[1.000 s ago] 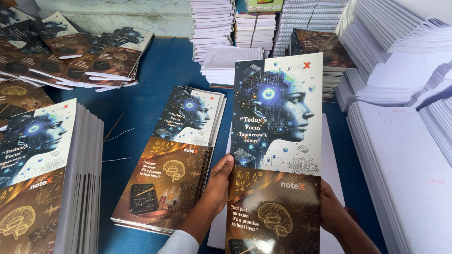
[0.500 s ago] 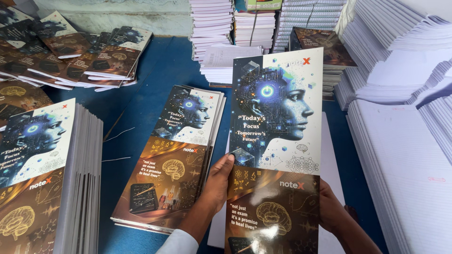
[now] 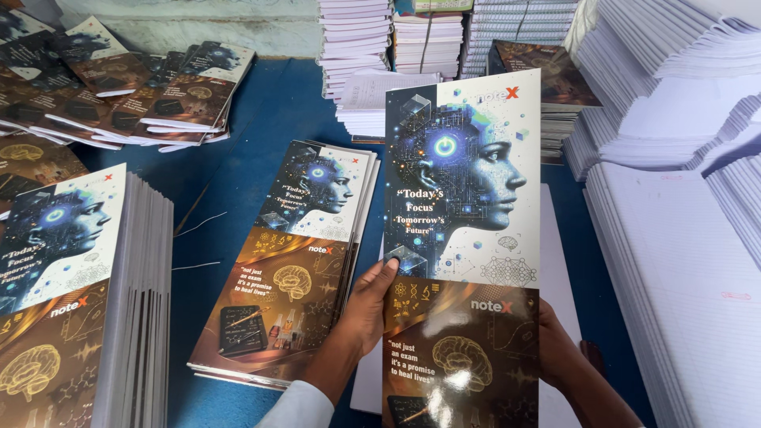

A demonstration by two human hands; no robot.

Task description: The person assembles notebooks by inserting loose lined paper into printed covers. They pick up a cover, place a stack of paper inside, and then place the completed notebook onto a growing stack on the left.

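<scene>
A tall stack of printed covers (image 3: 75,293) stands at the far left of the blue table (image 3: 269,119), well left of the held cover sheet, its top sheet showing a glowing profile head above a brown panel with a brain drawing. Behind that stack, toward the upper left, a fanned spread of covers (image 3: 135,91) lies loosely overlapped on the table. Two thin light strands (image 3: 198,242) lie on the bare blue surface between the tall stack and a lower pile of covers (image 3: 289,261), which sits just left of the held sheet, its sheets slightly offset.

The left hand (image 3: 369,309) grips the left edge of the cover sheet (image 3: 464,246), thumb laid over the printed face at the seam between the pale upper panel and the brown lower panel. The sheet is lifted upright off the table and fills the centre of the view, its top edge reaching up toward the stacks at the back. The right hand (image 3: 559,341) clasps the sheet's right edge lower down, fingers hidden behind the paper; the two hands are apart, one on each side. A white sheet (image 3: 555,238) lies flat on the table behind the held cover.

Behind it, bundles of white pages (image 3: 357,40) are stacked at the back. To the right of the held sheet, tall stacks of ruled paper (image 3: 682,261) run along the table edge.
</scene>
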